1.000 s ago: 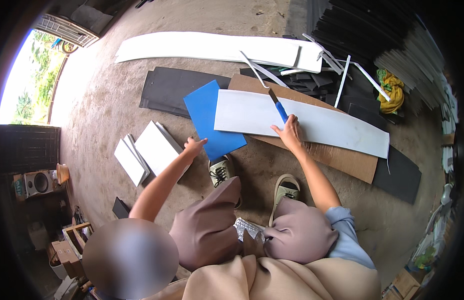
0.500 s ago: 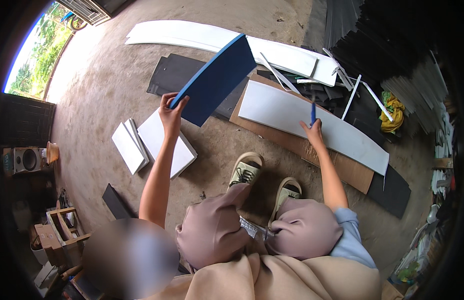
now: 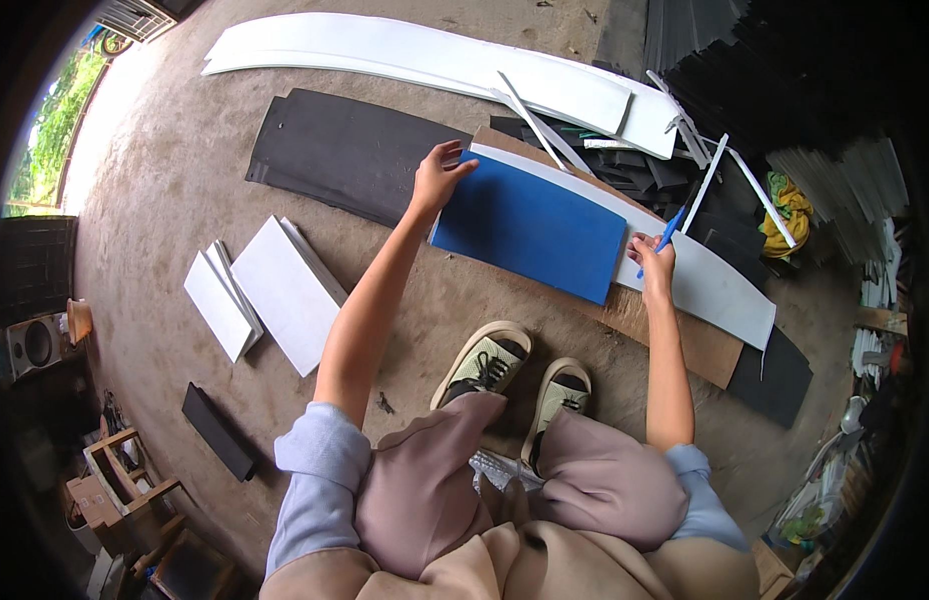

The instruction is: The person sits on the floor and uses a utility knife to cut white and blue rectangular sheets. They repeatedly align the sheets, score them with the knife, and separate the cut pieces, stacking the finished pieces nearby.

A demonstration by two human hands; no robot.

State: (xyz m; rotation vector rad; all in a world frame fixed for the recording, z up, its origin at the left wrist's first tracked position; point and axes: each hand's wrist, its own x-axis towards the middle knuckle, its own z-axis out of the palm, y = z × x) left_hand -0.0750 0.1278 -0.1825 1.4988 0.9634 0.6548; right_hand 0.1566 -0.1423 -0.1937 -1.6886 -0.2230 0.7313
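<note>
A blue rectangular board (image 3: 530,225) lies flat over the left part of a long white sheet (image 3: 710,275), which rests on brown cardboard (image 3: 675,340). My left hand (image 3: 443,178) is at the board's upper left corner, fingers apart and the thumb by its edge; it does not grip the board. Just off the board's right end, my right hand (image 3: 653,258) is closed round a slim blue-handled cutter knife (image 3: 671,230), which slants up and to the right over the white sheet.
Dark sheets (image 3: 350,150) lie beyond the cardboard on the left. White boards (image 3: 290,290) are stacked on the floor, near a black block (image 3: 220,432). Long white panels (image 3: 415,60) stretch across the back. Offcut strips (image 3: 705,185) and a yellow cloth (image 3: 788,215) lie to the right.
My left hand has lowered the blue board from a raised tilt onto the white sheet and loosened its hold. My right hand, still with the knife, has shifted slightly right and down.
</note>
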